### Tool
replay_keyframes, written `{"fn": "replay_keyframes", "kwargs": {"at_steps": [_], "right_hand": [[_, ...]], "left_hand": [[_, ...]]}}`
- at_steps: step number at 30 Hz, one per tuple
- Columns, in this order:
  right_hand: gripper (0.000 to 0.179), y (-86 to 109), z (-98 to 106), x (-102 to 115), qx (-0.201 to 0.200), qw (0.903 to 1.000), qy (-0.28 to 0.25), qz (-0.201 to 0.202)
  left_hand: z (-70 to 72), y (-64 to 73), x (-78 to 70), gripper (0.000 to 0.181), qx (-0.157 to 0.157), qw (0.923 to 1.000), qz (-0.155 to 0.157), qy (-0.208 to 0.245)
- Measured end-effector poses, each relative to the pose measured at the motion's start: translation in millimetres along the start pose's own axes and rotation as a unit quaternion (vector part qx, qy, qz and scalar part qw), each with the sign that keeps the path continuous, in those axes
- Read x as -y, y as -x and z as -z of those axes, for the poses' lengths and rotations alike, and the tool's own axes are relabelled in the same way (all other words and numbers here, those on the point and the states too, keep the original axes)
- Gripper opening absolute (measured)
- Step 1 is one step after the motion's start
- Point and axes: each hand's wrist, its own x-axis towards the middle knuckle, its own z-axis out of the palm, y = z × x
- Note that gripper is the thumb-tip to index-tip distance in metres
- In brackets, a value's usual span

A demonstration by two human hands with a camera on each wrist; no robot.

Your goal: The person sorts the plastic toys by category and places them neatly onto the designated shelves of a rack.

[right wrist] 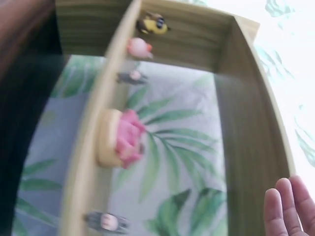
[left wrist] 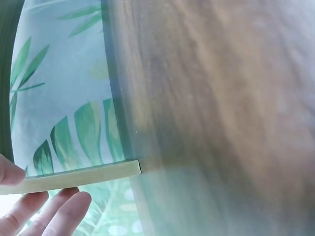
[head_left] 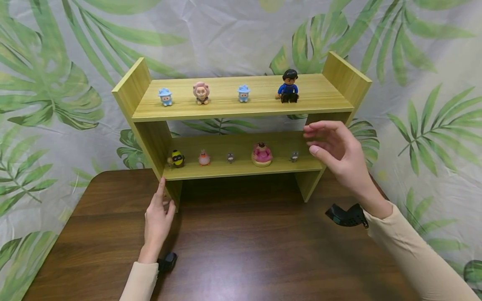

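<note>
A two-tier wooden shelf (head_left: 241, 113) stands on the table, with small toy figures on both boards. My left hand (head_left: 160, 217) pinches the front edge of its left side panel (left wrist: 93, 174), thumb on one face and fingers on the other. Before the shelf's right end hovers my right hand (head_left: 340, 154), fingers loosely bent, nothing in them. Nearest to it on the lower board is a small grey figure (head_left: 293, 156). Left of that sits a pink figure with a yellowish base (head_left: 261, 154). Above, on the top board, sits a black-haired doll in blue (head_left: 289, 87).
Two blue-hatted figures, one on the left (head_left: 165, 97), flank a lion figure (head_left: 201, 93) on top. Below are a yellow-and-black figure (head_left: 178, 159), a pink bird (head_left: 204, 158) and another grey figure (head_left: 230, 157). A leaf-patterned cloth (head_left: 226, 37) hangs behind the brown table (head_left: 241, 246).
</note>
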Motion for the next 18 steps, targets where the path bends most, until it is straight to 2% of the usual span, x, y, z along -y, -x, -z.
{"fn": "replay_keyframes", "kwargs": {"at_steps": [7, 13, 18], "right_hand": [[0.04, 27.6, -7.9, -16.4, 0.049, 0.9975, 0.049, -0.012], [0.044, 49.0, -11.8, -29.0, 0.089, 0.9899, 0.107, -0.028], [0.049, 62.7, -14.7, -36.5, 0.105, 0.9836, 0.142, -0.033]], "left_hand": [[5.0, 4.6, -2.7, 0.084, 0.03, 0.9993, 0.021, -0.006], [12.4, 8.6, -8.4, 0.087, 0.075, 0.9966, 0.027, -0.022], [20.4, 11.3, -15.7, 0.087, 0.114, 0.9903, 0.036, -0.071]]}}
